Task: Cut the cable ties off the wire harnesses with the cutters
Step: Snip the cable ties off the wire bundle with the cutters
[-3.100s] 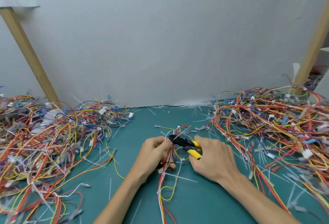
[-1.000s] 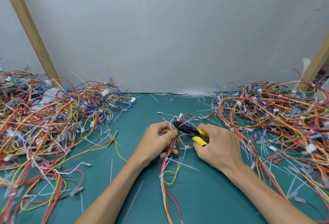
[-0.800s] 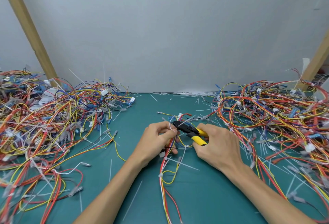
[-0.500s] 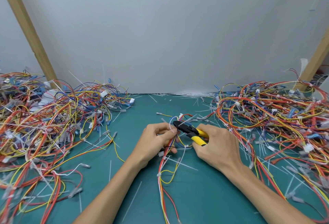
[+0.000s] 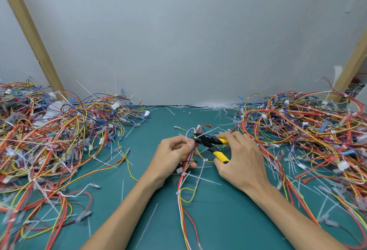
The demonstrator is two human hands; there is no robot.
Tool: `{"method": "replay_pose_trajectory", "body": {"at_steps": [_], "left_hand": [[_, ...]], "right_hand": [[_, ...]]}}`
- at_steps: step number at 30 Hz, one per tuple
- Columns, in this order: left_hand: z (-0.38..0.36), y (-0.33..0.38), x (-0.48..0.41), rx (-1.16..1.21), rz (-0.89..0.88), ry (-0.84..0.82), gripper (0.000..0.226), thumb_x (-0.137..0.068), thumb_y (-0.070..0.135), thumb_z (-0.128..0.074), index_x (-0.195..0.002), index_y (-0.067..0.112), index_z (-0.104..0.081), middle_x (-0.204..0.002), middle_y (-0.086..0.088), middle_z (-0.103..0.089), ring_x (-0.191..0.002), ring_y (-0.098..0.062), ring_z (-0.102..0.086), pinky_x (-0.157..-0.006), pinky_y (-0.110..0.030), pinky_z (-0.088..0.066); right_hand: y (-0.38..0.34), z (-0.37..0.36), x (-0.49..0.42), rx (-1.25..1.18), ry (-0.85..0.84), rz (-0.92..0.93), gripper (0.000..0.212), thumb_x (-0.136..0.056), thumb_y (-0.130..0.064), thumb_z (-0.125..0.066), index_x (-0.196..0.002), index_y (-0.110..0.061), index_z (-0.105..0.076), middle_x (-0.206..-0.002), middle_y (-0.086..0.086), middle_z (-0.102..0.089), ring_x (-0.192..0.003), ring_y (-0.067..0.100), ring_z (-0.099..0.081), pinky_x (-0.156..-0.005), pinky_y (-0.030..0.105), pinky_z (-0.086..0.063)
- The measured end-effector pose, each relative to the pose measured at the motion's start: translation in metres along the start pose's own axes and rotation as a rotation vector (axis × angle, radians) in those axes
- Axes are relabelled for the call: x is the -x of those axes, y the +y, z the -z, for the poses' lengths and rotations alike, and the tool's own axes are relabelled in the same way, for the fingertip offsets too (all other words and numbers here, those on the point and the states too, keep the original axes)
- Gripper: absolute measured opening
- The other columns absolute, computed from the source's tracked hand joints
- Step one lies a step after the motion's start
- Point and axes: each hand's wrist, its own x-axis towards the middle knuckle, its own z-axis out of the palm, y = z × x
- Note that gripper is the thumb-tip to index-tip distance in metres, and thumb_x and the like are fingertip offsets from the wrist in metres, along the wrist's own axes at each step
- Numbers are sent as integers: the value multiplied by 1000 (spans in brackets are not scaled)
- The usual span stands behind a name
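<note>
My left hand [image 5: 172, 156] grips a wire harness [image 5: 183, 182] of red, yellow and white wires at the middle of the teal mat, fingers curled round the bundle near its top. My right hand [image 5: 241, 160] holds the yellow-handled cutters [image 5: 213, 145], whose black jaws point left and sit at the harness just above my left fingertips. White cable ties [image 5: 183, 174] still wrap the harness lower down, and the bundle trails toward the near edge. Whether the jaws are on a tie is hidden by the wires.
A big tangled heap of harnesses [image 5: 49, 140] fills the left of the mat [image 5: 228, 220]; another heap [image 5: 307, 130] fills the right. Cut white tie scraps [image 5: 210, 106] litter the mat and its back edge. A grey wall and two slanted wooden posts [image 5: 29, 31] stand behind.
Over three seconds the view tilted slightly and both hands stayed together on the harness. In the last second the cutters' jaws and my left fingers barely shifted.
</note>
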Motion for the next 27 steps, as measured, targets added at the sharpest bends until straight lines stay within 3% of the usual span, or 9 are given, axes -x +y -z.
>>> {"method": "replay_pose_trajectory", "body": {"at_steps": [2,10,14,16,18,20,23,25,27], "left_hand": [[0,0,0,39,9,13,17,-97,15,-56,-88,3,-64,-63,5,-63,-51,-17,-62,-65,-34,-50],[1,-4,-3,36,-26,66,18,-99,15,-54,-96,2,-65,-74,2,-70,-56,-20,-67,-51,-18,-47],[0,-6,-3,32,-55,157,14,-98,16,-55,-89,10,-64,-99,-5,-72,-57,-18,-69,-50,-20,-50],[1,-6,-4,45,-56,217,14,-98,17,-55,-86,12,-63,-98,-4,-71,-57,-17,-70,-47,-18,-47],[2,-5,-3,69,-52,240,15,-97,18,-56,-86,12,-62,-94,0,-70,-56,-15,-69,-45,-17,-45],[2,-4,-3,98,-38,226,15,-97,18,-56,-86,11,-63,-95,2,-71,-56,-15,-69,-45,-16,-45],[1,-3,-2,116,-31,213,13,-97,17,-56,-89,11,-63,-98,5,-72,-56,-15,-69,-45,-15,-44],[2,-3,-2,121,-33,213,13,-97,17,-56,-89,11,-64,-98,4,-72,-57,-15,-69,-45,-15,-45],[2,-2,-1,122,-34,211,12,-97,17,-56,-90,11,-64,-98,2,-71,-57,-15,-69,-45,-16,-45]], "right_hand": [[0,0,0,-10,-2,-8,47,-63,-33,-74,-107,-25,-62,-95,-6,-57,-88,21,-51,-78,34,-43],[2,1,0,-74,33,-28,41,-64,-33,-68,-103,-25,-62,-94,-8,-57,-87,20,-52,-75,32,-43],[4,0,0,-173,64,-69,38,-67,-27,-75,-102,-26,-64,-94,-12,-60,-90,16,-56,-75,30,-45],[4,2,0,-216,99,-86,26,-69,-27,-76,-92,-27,-65,-81,-13,-61,-78,15,-56,-65,28,-44],[3,5,1,-188,147,-91,14,-69,-34,-71,-77,-27,-62,-61,-12,-52,-59,17,-48,-51,22,-32],[3,7,2,-137,167,-86,16,-67,-39,-65,-71,-25,-60,-54,-10,-45,-53,19,-44,-47,19,-25],[3,8,1,-119,119,-83,18,-69,-38,-72,-75,-28,-58,-63,-11,-53,-61,19,-49,-49,22,-29],[5,7,0,-127,73,-51,25,-69,-34,-79,-88,-29,-63,-81,-13,-61,-78,17,-56,-60,27,-40],[6,6,0,-135,77,-33,31,-67,-30,-80,-94,-27,-65,-89,-12,-63,-85,17,-58,-67,28,-42]]}}
